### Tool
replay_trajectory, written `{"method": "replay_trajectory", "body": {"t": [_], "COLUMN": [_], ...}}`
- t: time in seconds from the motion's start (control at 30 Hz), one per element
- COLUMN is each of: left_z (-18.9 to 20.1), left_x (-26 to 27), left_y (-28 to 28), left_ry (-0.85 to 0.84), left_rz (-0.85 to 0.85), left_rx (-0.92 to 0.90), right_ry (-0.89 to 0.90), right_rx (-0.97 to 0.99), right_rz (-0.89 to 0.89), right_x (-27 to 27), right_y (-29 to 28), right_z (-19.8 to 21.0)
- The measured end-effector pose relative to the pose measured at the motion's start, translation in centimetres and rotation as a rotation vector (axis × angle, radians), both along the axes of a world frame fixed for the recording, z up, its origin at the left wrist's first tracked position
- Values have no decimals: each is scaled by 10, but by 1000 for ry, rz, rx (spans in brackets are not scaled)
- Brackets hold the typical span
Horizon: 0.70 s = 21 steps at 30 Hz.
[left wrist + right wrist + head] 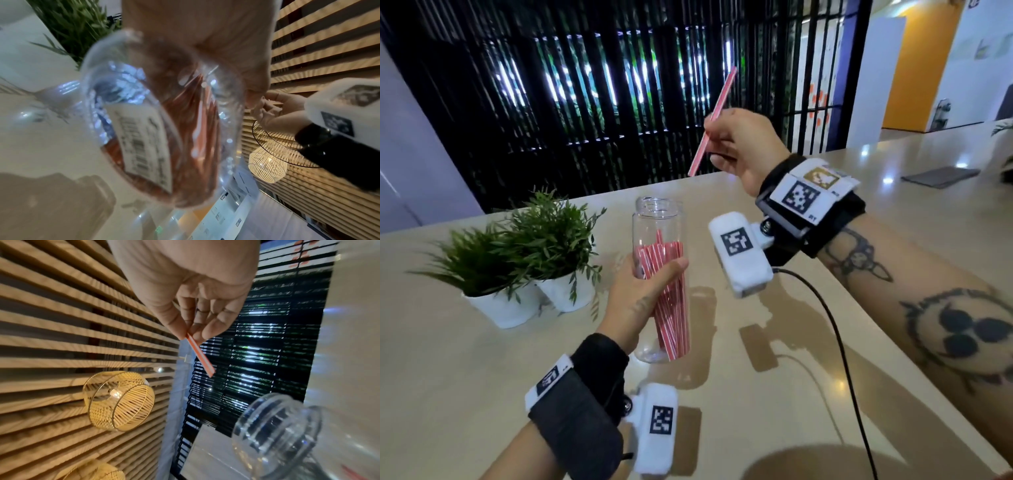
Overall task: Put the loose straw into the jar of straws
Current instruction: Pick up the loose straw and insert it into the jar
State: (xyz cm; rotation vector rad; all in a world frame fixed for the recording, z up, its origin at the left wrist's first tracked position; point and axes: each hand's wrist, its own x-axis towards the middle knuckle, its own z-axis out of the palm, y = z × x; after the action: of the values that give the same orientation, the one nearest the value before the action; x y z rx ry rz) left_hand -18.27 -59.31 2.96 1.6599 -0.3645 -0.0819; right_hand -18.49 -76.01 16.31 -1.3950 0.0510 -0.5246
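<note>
I see a thin red-and-white striped loose straw [713, 120], a clear plastic jar [658, 219] of matching red-striped straws [671, 301], green plants [544, 236] in white pots [500, 308], and a beige counter [756, 394].

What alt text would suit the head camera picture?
A right hand pinches a red striped straw above an open clear jar of matching straws, gripped by the left hand over a beige table beside potted plants.

Two potted plants [524, 260] in white pots stand side by side on a glossy beige table [774, 394]. Behind them runs a black slatted screen [585, 102]; woven lampshades [119, 400] hang near wooden slats [61, 321].
</note>
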Motion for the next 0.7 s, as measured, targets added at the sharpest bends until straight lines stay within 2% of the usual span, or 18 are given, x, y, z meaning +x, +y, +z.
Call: {"method": "replay_trajectory", "body": {"t": [0.2, 0.6, 0.7], "left_z": [2, 17, 23], "left_x": [-1, 9, 6], "left_y": [46, 96, 102], "left_ry": [-19, -114, -127], "left_rz": [53, 136, 136], "left_rx": [-43, -124, -135], "right_ry": [0, 59, 49], "right_rx": [-152, -463, -514], "right_rz": [128, 359, 367], "right_x": [22, 31, 25], "right_y": [66, 140, 149], "right_z": [19, 24, 24]}}
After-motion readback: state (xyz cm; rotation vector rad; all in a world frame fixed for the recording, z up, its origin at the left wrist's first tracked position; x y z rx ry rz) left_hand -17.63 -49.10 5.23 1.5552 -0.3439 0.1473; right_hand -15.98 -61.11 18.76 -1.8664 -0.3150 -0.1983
